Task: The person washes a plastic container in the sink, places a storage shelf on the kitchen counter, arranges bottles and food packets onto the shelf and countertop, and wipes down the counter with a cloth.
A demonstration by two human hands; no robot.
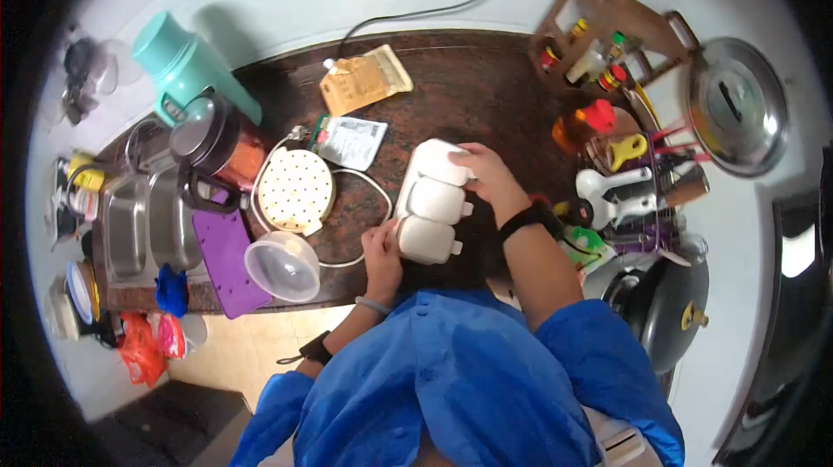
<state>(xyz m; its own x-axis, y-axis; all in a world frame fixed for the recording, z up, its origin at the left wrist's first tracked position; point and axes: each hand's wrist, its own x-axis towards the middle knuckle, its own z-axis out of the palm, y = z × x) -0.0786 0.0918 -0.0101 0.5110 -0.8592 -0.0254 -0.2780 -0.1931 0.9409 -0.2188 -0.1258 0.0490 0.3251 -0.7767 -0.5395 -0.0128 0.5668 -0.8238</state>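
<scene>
See white three-lid container (434, 200) on or just over dark countertop (486, 68), in front of blue garment (425, 363); can't tell if fully seated on the surface. Runs lengthwise from near side to far side, three lids in a row, far end leaning slightly right. Points small lid tabs to the right. Shows lids upward, all down. Grips near-left side with left hand (380, 252), fingers narrow against the edge, thumb placement can't tell. Grips far-right part with right hand (488, 175), fingers over the edge by the farthest lid, also narrow on the container. Leaves middle lid uncovered between both hands. To the left, find white cable (378, 187) curving near the container, then round perforated plate (296, 189) and clear bowl (283, 267) just nearer than that plate, overlapping purple mat (227, 266). Farther out past the container, find silver packet (351, 143) lying flat, with tan pouch (364, 83) beyond. Far left, note turquoise flask (198, 68) beside dark-lidded jug (217, 141). To the right, note red-capped bottle (583, 124) and crowded utensil rack (655, 194), well apart from the container.
</scene>
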